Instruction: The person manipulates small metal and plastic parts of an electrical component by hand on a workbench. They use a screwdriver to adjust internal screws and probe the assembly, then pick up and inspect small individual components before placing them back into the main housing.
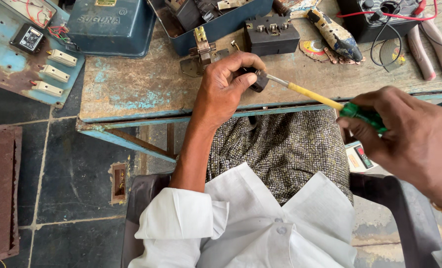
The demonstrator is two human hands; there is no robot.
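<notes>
Here the left hand [226,89] pinches a small black part [258,82] at the bench [131,84] edge, while the right hand [409,139] is closed around a screwdriver [325,101], tip touching the part. Screw-turning seems underway; next needs steady pressure.

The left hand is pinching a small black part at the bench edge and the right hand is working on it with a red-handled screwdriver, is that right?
Not quite. The head view shows the screwdriver has a green handle and a yellow-sleeved shaft, not a red handle. The rest holds: the left hand pinches the small black part at the bench edge, and the right hand drives the tool into it.
</notes>
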